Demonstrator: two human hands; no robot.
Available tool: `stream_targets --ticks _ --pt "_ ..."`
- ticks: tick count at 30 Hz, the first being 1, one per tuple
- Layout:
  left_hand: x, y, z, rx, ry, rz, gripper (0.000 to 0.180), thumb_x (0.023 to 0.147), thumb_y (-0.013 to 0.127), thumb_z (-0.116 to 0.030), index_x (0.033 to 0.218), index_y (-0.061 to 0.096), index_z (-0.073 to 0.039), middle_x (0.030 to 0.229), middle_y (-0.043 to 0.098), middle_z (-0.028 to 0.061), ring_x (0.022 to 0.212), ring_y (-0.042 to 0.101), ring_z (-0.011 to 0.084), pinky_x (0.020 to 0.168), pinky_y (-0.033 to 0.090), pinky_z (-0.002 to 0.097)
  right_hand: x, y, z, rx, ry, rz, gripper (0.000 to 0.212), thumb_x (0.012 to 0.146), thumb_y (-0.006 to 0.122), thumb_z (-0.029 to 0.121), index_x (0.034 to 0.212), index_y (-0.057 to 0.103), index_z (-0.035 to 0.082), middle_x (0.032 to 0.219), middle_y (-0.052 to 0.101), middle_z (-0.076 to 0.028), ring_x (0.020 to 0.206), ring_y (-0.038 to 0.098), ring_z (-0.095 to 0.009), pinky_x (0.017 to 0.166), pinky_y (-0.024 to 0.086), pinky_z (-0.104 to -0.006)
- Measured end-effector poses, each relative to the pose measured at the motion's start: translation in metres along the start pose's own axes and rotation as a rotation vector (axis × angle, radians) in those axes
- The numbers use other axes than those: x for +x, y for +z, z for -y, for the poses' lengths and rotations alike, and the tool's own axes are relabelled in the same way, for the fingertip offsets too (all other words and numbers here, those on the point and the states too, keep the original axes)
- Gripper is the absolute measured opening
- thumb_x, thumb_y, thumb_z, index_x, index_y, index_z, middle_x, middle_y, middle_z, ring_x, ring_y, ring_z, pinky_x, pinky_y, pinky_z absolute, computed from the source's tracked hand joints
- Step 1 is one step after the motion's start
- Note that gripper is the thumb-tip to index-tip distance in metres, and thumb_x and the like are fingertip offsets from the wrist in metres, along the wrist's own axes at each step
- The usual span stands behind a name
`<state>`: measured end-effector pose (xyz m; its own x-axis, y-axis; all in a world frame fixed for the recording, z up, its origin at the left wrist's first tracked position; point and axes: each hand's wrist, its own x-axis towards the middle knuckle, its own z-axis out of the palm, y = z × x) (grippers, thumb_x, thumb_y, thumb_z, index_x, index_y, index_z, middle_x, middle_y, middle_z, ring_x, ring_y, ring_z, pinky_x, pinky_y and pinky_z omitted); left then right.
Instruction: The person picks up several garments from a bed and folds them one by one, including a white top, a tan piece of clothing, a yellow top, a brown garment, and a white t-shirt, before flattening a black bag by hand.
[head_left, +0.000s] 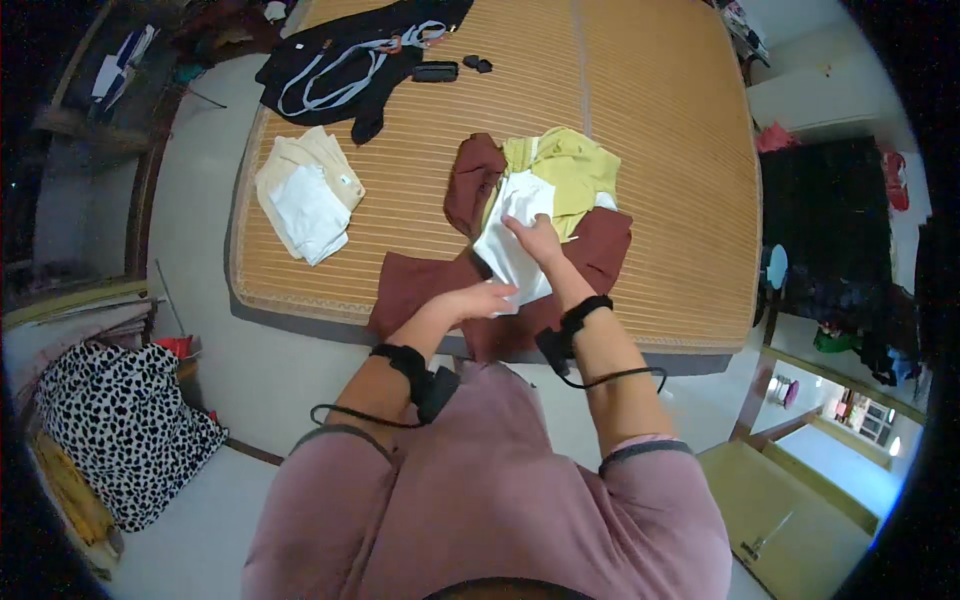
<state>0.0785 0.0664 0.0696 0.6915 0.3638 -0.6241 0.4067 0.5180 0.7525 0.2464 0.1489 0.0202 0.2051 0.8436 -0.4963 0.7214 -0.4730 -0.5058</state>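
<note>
A white garment (512, 232) lies on top of a maroon garment (600, 250) and a yellow-green one (575, 170) near the front edge of the bed. My left hand (480, 299) rests flat on the near end of the white garment, fingers stretched toward the right. My right hand (535, 238) presses on the middle of the white garment, fingers pointing up-left. Whether either hand pinches the cloth I cannot tell. Both wrists wear black bands with cables.
The bed is covered by a woven bamboo mat (660, 120). A folded stack of cream and white clothes (308, 192) sits at its left. A black garment with pale straps (350, 60) and small black items (436, 71) lie at the far end. A spotted bag (120, 425) stands on the floor, left.
</note>
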Motion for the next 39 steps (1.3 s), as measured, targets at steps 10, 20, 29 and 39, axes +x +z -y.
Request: stream_targets --ticks 10,20,29,39 --pt "-0.082 -0.037 0.089 -0.134 -0.099 -0.116 0.051 0.089 0.054 -0.03 0.135 0.042 -0.013 0.121 0.055 0.0013 0.105 0.05 0.0154 0.084 0.043 0.032 -0.005 0.019 0.015 -0.087 -0.191 -0.155 0.027 0.08 0.046 0.014 0.099 0.062 0.003 0.095 0.065 -0.017 0.08 0.064 -0.03 0.071 0.049 -0.0365" --pt "-0.155 -0.102 -0.022 0.003 0.51 -0.599 0.084 0.07 0.07 -0.02 0.141 0.027 -0.008 0.138 0.038 0.0169 0.128 0.036 0.0296 0.103 0.032 0.037 -0.233 -0.145 0.224 0.724 -0.08 0.204 0.019 0.08 0.042 0.012 0.081 0.059 0.004 0.071 0.054 0.0 0.062 0.049 -0.009 0.055 0.041 -0.0221" --pt "-0.25 -0.113 -0.087 0.723 0.743 -0.283 0.133 0.047 0.084 -0.024 0.146 -0.005 -0.019 0.15 0.006 0.0193 0.138 0.009 0.0327 0.111 0.015 0.0452 -0.303 -0.211 0.302 1.134 -0.41 0.202 0.021 0.084 0.045 0.018 0.092 0.06 0.006 0.084 0.062 -0.007 0.076 0.061 -0.018 0.07 0.051 -0.0339" --pt "-0.272 -0.084 -0.088 0.621 0.987 -0.692 0.111 0.055 0.083 -0.023 0.143 0.016 -0.015 0.146 0.017 0.0183 0.136 0.012 0.0339 0.107 0.021 0.0457 -0.311 -0.235 0.331 1.161 -0.619 0.382 0.025 0.083 0.044 0.017 0.098 0.059 0.004 0.089 0.063 -0.007 0.079 0.061 -0.019 0.073 0.051 -0.0337"
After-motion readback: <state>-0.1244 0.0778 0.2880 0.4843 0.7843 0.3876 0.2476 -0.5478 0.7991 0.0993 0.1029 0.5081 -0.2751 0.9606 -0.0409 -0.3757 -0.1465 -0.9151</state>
